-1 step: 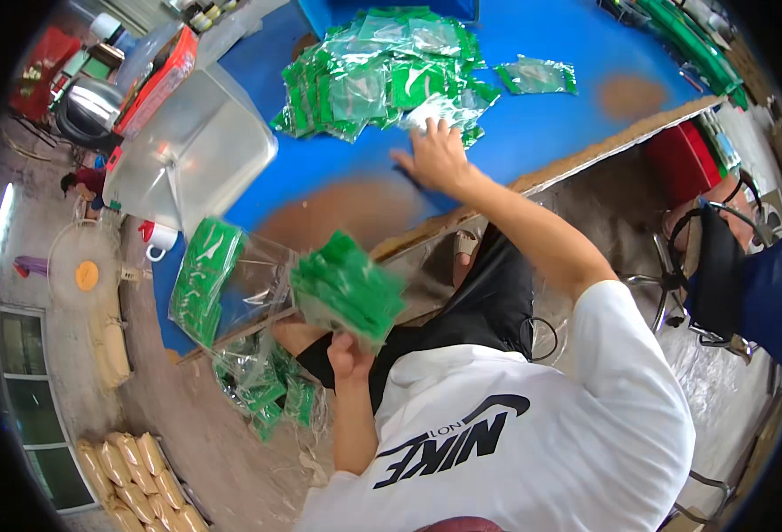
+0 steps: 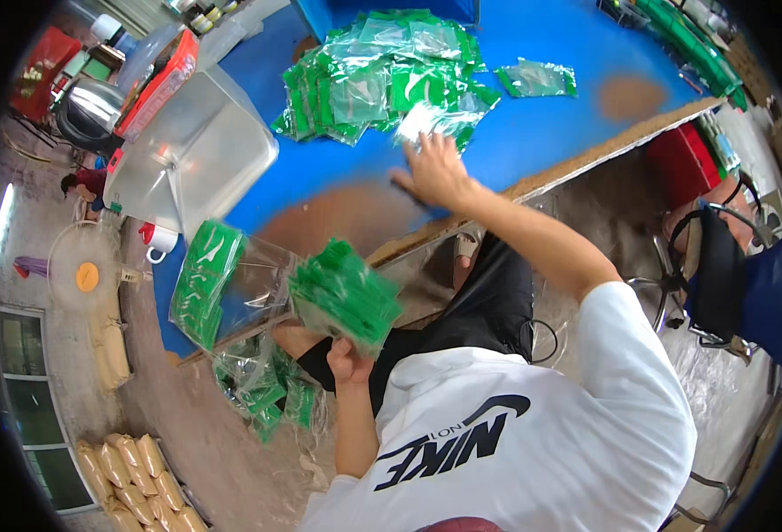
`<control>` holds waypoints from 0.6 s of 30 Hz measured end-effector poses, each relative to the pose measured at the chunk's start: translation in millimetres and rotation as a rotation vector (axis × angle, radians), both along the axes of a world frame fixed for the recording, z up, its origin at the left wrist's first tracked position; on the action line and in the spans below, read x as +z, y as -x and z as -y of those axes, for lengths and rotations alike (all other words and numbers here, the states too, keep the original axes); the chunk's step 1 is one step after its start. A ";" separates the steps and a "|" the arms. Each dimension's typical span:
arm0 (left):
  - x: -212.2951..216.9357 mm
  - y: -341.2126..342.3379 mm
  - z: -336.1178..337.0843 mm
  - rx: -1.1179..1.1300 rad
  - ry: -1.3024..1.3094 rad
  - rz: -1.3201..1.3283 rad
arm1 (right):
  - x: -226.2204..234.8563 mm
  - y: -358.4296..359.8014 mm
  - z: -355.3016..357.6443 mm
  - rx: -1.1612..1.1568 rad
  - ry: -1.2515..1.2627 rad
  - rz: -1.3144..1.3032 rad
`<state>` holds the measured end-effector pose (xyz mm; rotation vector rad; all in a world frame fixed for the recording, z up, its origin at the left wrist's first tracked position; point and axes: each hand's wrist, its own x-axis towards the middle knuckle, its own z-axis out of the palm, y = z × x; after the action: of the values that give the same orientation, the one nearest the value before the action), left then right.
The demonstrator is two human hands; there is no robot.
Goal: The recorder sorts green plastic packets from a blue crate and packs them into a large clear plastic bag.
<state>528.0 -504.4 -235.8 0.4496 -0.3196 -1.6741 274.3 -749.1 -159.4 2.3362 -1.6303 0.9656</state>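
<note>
Low in the middle, my left hand (image 2: 350, 359) is closed on the lower edge of a thick stack of green-and-clear plastic packets (image 2: 345, 293). My right hand (image 2: 437, 168) reaches over the blue table (image 2: 533, 133), its fingers stretched out and partly smeared by motion. Its fingertips touch a shiny clear packet (image 2: 444, 122) at the near edge of a big heap of green packets (image 2: 382, 75). A single packet (image 2: 537, 78) lies apart, right of the heap. Left of my held stack, more green packets (image 2: 206, 284) lie at the table corner beside a clear plastic bag (image 2: 262, 275).
A translucent plastic bin (image 2: 204, 151) lies tipped on the table's left, near a white mug (image 2: 158, 239) and a kettle (image 2: 89, 111). Bagged packets (image 2: 262, 381) hang below the table edge. A chair (image 2: 719, 275) stands at right, a fan (image 2: 85, 275) at left.
My right hand has slid slightly toward me, and the shiny packet under its fingertips has shifted the same way. The stack in my left hand has tilted a little.
</note>
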 end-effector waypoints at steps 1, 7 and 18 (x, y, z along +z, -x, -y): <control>-1.9 -4.1 -2.1 0.006 0.012 -0.014 | -9.6 -3.9 -13.2 0.125 -0.001 -0.128; -2.6 -7.8 9.9 0.080 -0.091 0.015 | 17.3 -19.7 -71.1 0.924 -0.420 0.208; -7.4 -0.4 -8.2 0.144 -0.142 0.191 | -5.7 -10.3 8.5 0.442 -0.221 -0.181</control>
<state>528.4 -496.3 -243.2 0.7252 -0.3019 -1.5221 284.6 -757.7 -165.1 2.9124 -1.2330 0.6315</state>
